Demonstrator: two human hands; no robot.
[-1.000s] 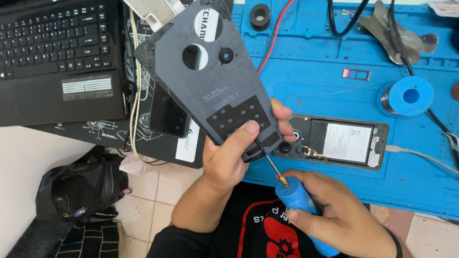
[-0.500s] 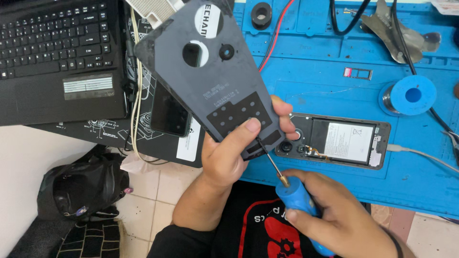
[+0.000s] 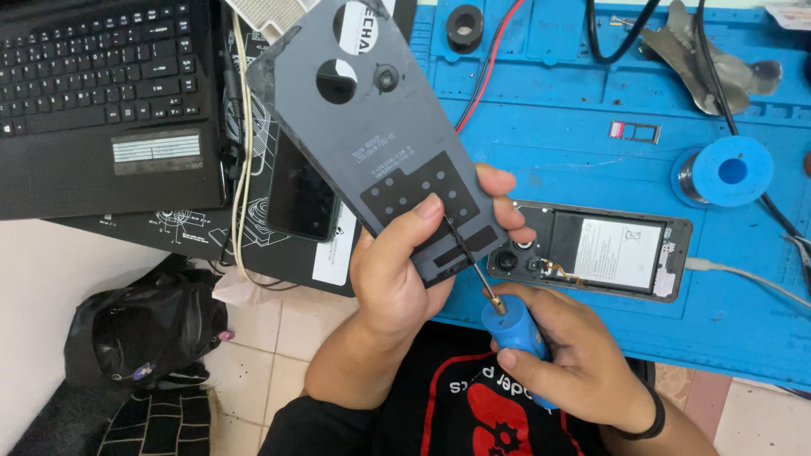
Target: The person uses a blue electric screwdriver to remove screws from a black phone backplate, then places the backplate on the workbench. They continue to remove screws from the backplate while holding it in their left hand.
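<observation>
A grey phone back cover [image 3: 384,135] is held up by the left hand [image 3: 405,270], its inner face turned toward the camera. The cover is gripped at its lower end: the thumb is pressed on the dark adhesive patch, and the other fingers [image 3: 498,181] are wrapped round the far edge. Two round cut-outs are seen near the upper end of the cover.

A screwdriver with a blue handle [image 3: 514,328] is clasped in the closed fingers of the right hand [image 3: 574,363], just below and to the right of the cover. Its thin shaft is angled up and to the left, and its tip is laid against the lower part of the cover, beside the left thumb (whether it presses in cannot be told).

Right of the cover, an opened phone [image 3: 596,252] lies flat on a blue work mat [image 3: 574,127], its battery and camera area exposed. Farther right of the cover, a blue spool of solder wire [image 3: 725,171] and a small SIM tray [image 3: 634,131] rest on the mat. Left of the cover a black laptop [image 3: 101,93] is seen, and partly behind the cover a second dark phone [image 3: 300,194] lies face up. Below and to the left of the cover, a black bag [image 3: 148,325] sits on the tiled floor.
</observation>
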